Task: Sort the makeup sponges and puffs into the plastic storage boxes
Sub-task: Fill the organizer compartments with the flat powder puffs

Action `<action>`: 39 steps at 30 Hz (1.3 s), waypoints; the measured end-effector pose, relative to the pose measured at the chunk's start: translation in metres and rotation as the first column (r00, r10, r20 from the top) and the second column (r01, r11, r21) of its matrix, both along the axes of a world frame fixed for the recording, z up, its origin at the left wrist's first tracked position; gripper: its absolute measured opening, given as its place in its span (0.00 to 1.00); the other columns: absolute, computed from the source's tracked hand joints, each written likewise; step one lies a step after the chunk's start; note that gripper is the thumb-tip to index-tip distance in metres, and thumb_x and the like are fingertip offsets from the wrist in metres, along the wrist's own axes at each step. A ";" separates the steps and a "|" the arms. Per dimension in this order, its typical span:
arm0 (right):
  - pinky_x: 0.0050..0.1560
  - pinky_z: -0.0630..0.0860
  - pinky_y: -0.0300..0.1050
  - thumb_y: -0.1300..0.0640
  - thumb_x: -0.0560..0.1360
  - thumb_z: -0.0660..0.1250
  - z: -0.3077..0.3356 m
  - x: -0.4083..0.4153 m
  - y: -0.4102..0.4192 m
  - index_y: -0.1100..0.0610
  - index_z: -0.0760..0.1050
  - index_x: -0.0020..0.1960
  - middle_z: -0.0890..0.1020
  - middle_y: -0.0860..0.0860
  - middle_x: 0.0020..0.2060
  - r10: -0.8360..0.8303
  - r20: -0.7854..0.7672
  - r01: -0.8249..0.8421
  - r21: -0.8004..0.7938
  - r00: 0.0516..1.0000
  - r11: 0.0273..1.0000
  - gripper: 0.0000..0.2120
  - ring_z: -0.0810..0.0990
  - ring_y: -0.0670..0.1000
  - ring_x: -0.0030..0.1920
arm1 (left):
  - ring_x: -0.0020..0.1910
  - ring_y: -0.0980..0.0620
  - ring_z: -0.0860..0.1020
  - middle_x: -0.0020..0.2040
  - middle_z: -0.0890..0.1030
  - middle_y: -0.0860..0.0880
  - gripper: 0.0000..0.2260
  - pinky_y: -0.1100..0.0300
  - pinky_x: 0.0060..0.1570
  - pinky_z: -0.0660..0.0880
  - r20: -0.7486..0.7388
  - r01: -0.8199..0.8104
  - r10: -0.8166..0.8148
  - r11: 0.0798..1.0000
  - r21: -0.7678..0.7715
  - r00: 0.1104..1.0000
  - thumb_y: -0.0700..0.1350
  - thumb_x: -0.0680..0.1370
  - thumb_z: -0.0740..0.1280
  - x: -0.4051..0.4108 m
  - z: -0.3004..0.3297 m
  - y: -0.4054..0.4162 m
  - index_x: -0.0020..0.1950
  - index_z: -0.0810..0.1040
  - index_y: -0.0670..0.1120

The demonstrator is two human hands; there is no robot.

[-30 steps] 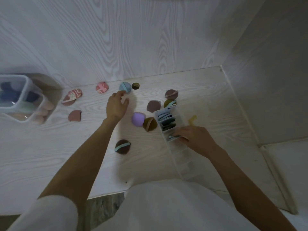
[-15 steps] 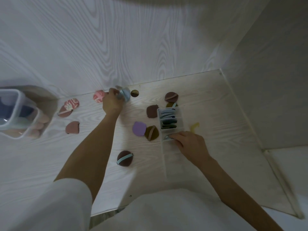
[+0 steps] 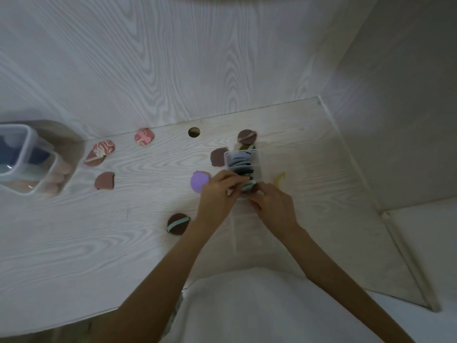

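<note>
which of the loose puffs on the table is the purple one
The purple puff, lying just left of the divided clear box, right beside the left hand. It is the only purple one; the other loose puffs are brown or pink-marbled.

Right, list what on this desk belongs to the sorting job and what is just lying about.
Part of the job:
- divided clear box, both hands at it
- pale blue puff at the fingers
- purple sponge
- brown puffs loose on the desk
- pink marbled puffs
- clear tubs at far left

Just lying about:
- round hole in the desk
- yellow curved piece, unclear what it is
</note>
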State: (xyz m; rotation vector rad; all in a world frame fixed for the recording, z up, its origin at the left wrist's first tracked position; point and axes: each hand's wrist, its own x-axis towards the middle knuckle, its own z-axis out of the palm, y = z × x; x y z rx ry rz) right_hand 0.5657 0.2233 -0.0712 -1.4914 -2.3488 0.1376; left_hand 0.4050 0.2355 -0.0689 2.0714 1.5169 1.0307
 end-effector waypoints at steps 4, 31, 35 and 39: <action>0.27 0.68 0.36 0.57 0.70 0.70 -0.001 0.001 -0.001 0.49 0.83 0.46 0.83 0.50 0.39 -0.002 -0.004 0.002 0.020 1.000 1.000 0.07 0.79 0.52 0.33 | 0.34 0.49 0.81 0.40 0.84 0.45 0.11 0.65 0.38 0.73 -0.162 0.075 -0.076 0.997 -0.013 0.984 0.46 0.74 0.63 0.002 -0.001 -0.001 0.47 0.84 0.44; 0.45 0.73 0.47 0.56 0.72 0.61 0.036 -0.030 0.014 0.57 0.78 0.45 0.80 0.53 0.42 0.154 -0.030 -0.152 0.065 0.988 0.986 0.09 0.76 0.55 0.44 | 0.56 0.43 0.72 0.58 0.78 0.46 0.19 0.56 0.52 0.68 -0.320 -0.406 0.291 0.827 -0.390 0.901 0.46 0.73 0.71 -0.113 -0.021 -0.054 0.62 0.76 0.46; 0.44 0.75 0.48 0.65 0.69 0.66 0.019 -0.088 0.032 0.60 0.79 0.46 0.82 0.56 0.42 0.335 0.099 -0.329 -0.073 0.937 0.941 0.07 0.77 0.58 0.42 | 0.55 0.41 0.72 0.58 0.76 0.43 0.21 0.53 0.53 0.69 -0.337 -0.376 0.226 0.783 -0.495 0.914 0.48 0.71 0.73 -0.122 -0.031 -0.070 0.62 0.76 0.45; 0.51 0.68 0.53 0.68 0.74 0.58 0.007 -0.126 0.051 0.62 0.68 0.64 0.73 0.62 0.59 0.367 0.293 -0.249 -0.371 0.883 0.895 0.19 0.72 0.62 0.55 | 0.52 0.43 0.74 0.54 0.76 0.43 0.19 0.60 0.48 0.66 -0.281 -0.372 0.260 0.779 -0.504 0.924 0.46 0.70 0.74 -0.120 -0.035 -0.075 0.59 0.78 0.45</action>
